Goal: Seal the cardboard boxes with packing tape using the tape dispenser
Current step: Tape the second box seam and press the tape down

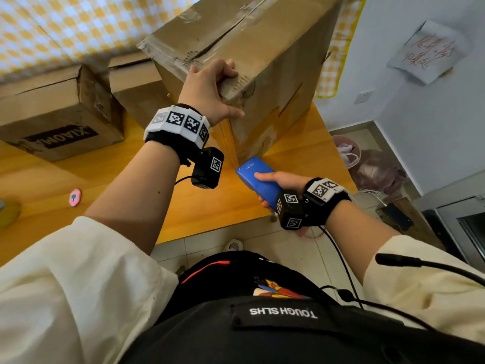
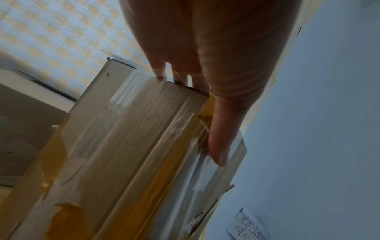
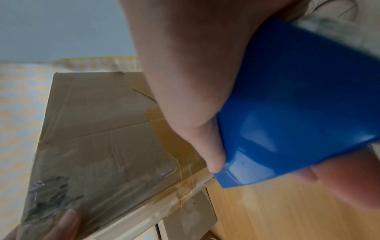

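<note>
A large, worn cardboard box [image 1: 262, 43] stands tilted on the wooden table [image 1: 204, 206], with old clear and yellowish tape over its seams. My left hand [image 1: 223, 93] grips its near top corner, fingers over the top edge and thumb [image 2: 219, 138] down the side. My right hand [image 1: 262, 189] holds a blue tape dispenser [image 1: 250, 170] at the box's lower near corner. In the right wrist view the dispenser [image 3: 298, 113] sits close to the taped box edge [image 3: 185, 186], and a thin clear strand runs there. The tape roll is hidden.
Two more cardboard boxes stand at the left, one printed XIAOMI [image 1: 60, 114] and a smaller one [image 1: 136, 85] behind it. A pink disc [image 1: 75, 197] lies on the table. The table's right edge drops to the floor, where a pink bin [image 1: 347, 151] stands.
</note>
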